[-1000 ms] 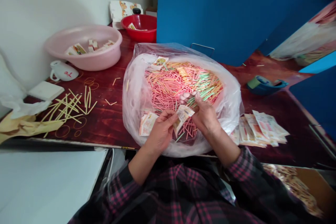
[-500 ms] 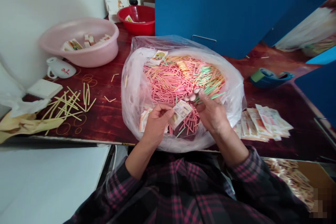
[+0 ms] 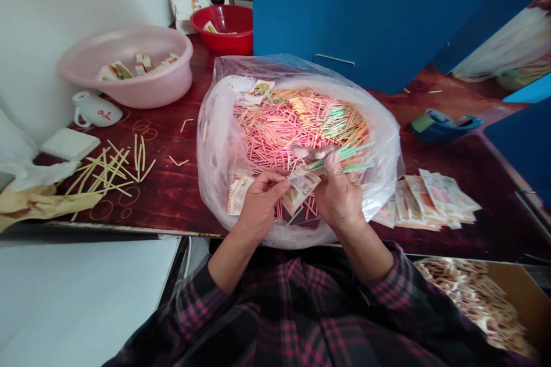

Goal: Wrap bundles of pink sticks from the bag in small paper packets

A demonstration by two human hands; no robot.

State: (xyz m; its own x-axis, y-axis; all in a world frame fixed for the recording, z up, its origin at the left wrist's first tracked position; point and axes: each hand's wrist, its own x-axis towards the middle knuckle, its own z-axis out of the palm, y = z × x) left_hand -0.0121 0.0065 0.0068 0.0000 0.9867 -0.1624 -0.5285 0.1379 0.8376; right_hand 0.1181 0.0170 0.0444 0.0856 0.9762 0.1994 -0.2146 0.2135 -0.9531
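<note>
A clear plastic bag (image 3: pixel 215 143), its mouth wide open, holds a heap of thin pink, orange and green sticks (image 3: pixel 275 132). Over its near part, my left hand (image 3: pixel 262 198) pinches a small printed packet (image 3: pixel 301 183) between thumb and fingers. Just right of the packet, my right hand (image 3: pixel 338 189) holds several green sticks (image 3: pixel 355 155) under its thumb, their ends pointing right. More printed packets (image 3: pixel 239 195) lie inside the bag left of my left hand, and another packet (image 3: pixel 259 90) rests at the heap's far left.
A pink basin (image 3: pixel 138 92), white mug (image 3: pixel 99 110), yellowish sticks (image 3: pixel 105 169) and rubber bands are at left. A red bowl (image 3: pixel 228 40) stands behind. Flat packets (image 3: pixel 434 200) and a blue container (image 3: pixel 445 129) are at right, below them a box of packets (image 3: pixel 473 298).
My right hand has moved in toward the packet, and the green sticks in it now show more plainly. The packet has turned slightly in my left hand.
</note>
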